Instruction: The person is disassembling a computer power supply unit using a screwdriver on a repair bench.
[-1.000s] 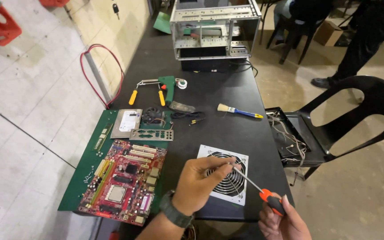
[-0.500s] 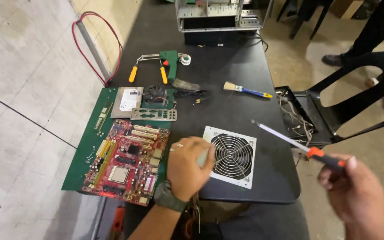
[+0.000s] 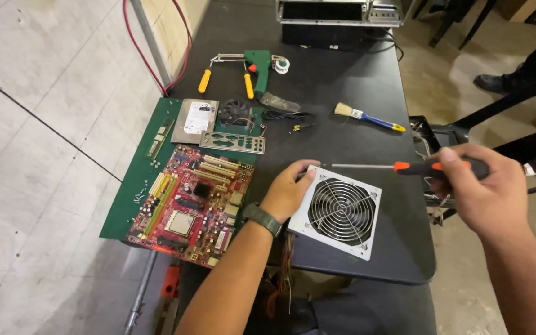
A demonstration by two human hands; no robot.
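A grey power-supply box with a round fan grille (image 3: 340,209) lies near the front edge of the black table (image 3: 342,80). My left hand (image 3: 290,189), with a watch on its wrist, grips the box's left corner. My right hand (image 3: 482,186) holds a screwdriver (image 3: 398,167) with an orange and black handle. Its shaft lies level, and the tip points left at the box's top left corner, close to my left fingers. A red motherboard (image 3: 190,203) rests on a green mat (image 3: 133,180) to the left of the box.
On the mat lie a hard drive (image 3: 195,120), a small fan (image 3: 236,113) and a metal port plate (image 3: 232,142). Farther back are yellow-handled pliers (image 3: 224,68), a green tool, a brush (image 3: 367,116) and a computer case (image 3: 339,12). A black chair (image 3: 497,118) stands at the right.
My right hand has swung the screwdriver from a raised tilt down to level, its tip now at the box's corner. My left hand shifted onto that corner. The camera moved closer.
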